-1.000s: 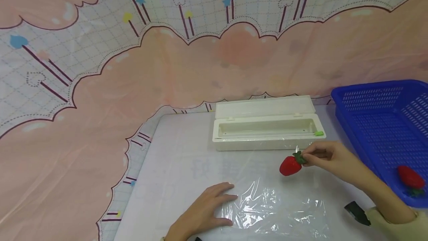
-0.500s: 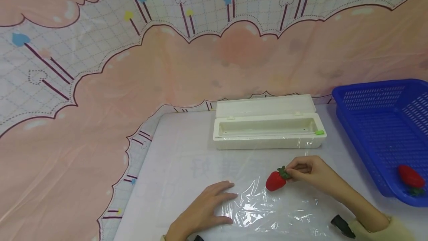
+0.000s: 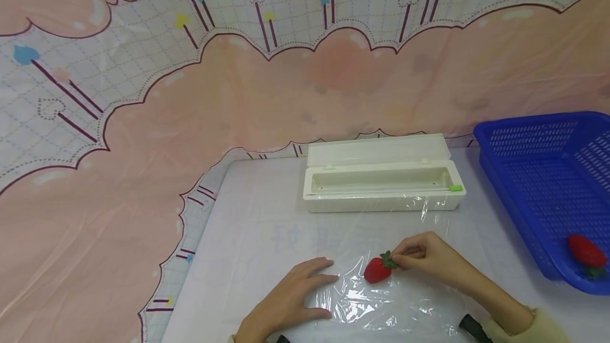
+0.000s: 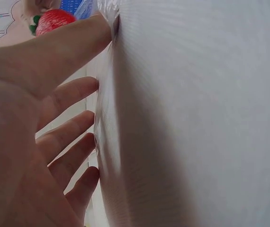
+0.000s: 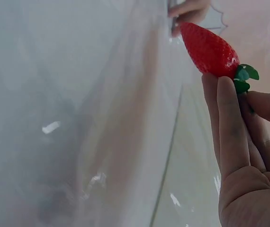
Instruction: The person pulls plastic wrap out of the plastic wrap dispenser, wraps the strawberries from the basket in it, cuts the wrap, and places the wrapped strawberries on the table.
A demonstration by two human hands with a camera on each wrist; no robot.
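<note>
By its green leaves, a red strawberry (image 3: 378,270) is pinched between the thumb and fingers of my right hand (image 3: 424,255). It hangs over a sheet of clear plastic wrap (image 3: 405,306) spread on the white table. In the right wrist view the strawberry (image 5: 211,49) tilts away from the fingertips. My left hand (image 3: 297,295) lies at the wrap's left edge with fingers spread, the fingertips touching it. From the left wrist view, the thumb (image 4: 54,52) presses the film's edge down on the surface.
A long white wrap dispenser box (image 3: 381,204) with its lid raised and a green slider (image 3: 455,188) stands behind the wrap. At the right is a blue plastic basket (image 3: 514,216) holding another strawberry (image 3: 586,250). A patterned cloth (image 3: 286,99) hangs behind the table.
My right hand has carried the strawberry left and toward the near side, from in front of the box to over the wrap. The left hand has stayed in place.
</note>
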